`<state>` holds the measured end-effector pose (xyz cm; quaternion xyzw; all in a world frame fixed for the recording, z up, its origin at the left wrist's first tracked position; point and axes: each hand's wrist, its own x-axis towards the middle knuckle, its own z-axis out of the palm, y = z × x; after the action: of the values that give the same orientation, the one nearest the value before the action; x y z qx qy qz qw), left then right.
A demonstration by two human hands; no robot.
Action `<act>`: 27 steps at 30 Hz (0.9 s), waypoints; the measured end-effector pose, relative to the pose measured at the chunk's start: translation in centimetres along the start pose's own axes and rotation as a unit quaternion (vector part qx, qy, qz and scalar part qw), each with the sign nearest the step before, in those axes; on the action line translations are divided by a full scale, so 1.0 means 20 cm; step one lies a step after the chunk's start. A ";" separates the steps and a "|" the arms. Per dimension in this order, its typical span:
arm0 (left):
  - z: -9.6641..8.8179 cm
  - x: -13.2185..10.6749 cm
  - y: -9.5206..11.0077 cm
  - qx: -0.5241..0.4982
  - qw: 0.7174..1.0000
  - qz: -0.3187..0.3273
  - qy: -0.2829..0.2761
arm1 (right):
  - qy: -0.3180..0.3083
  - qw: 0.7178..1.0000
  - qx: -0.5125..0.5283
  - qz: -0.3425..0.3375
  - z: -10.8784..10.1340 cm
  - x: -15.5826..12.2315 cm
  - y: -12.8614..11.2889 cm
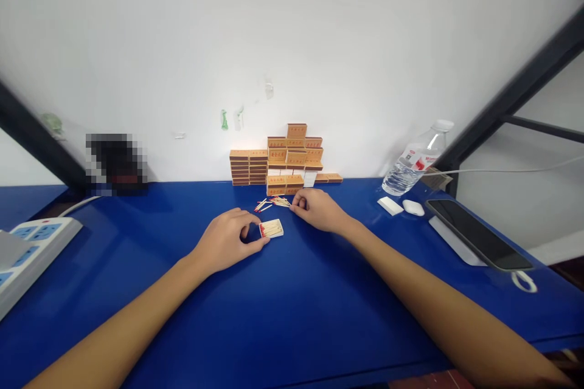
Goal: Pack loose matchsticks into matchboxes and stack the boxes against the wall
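My left hand (227,240) rests on the blue table (292,304), fingers curled round the left end of a small open matchbox tray (271,229) filled with red-tipped matches. My right hand (318,209) lies just right of it, fingertips pinched at a loose heap of matches (274,202) scattered on the table. Behind both hands a stack of brown matchboxes (283,161) stands against the white wall.
A power strip (27,249) lies at the far left. On the right are a tilted plastic water bottle (413,161), a white eraser-like block (390,205), a white earbud case (413,207), a dark phone (479,234) and a white cable.
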<state>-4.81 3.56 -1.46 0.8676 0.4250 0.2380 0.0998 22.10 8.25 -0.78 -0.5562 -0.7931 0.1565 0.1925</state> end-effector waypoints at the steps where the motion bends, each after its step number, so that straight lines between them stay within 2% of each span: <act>1: 0.00 0.00 0.00 0.000 1.000 0.000 -0.006 | -0.001 1.000 -0.003 0.001 0.01 0.00 0.00; 8: -0.02 0.01 0.02 0.014 1.000 -0.002 -0.014 | -0.005 1.000 -0.019 0.004 -0.04 -0.01 0.06; 12: -0.03 0.01 0.02 0.021 1.000 0.001 -0.017 | 0.031 0.999 -0.023 -0.015 0.00 0.01 0.05; 17: -0.03 0.01 0.03 0.019 1.000 -0.003 -0.015 | 0.016 0.999 -0.028 -0.013 0.05 0.02 0.02; 22: -0.04 0.01 0.04 0.021 1.000 -0.013 -0.017 | -0.002 0.999 -0.030 -0.015 -0.03 0.00 0.06; 27: -0.03 0.01 0.03 0.024 1.000 -0.008 -0.014 | -0.008 0.998 0.001 -0.060 -0.14 -0.05 0.04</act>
<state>-4.53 3.30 -0.63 0.8697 0.4357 0.2152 0.0868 24.43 7.64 1.06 -0.5059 -0.8266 0.1499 0.1956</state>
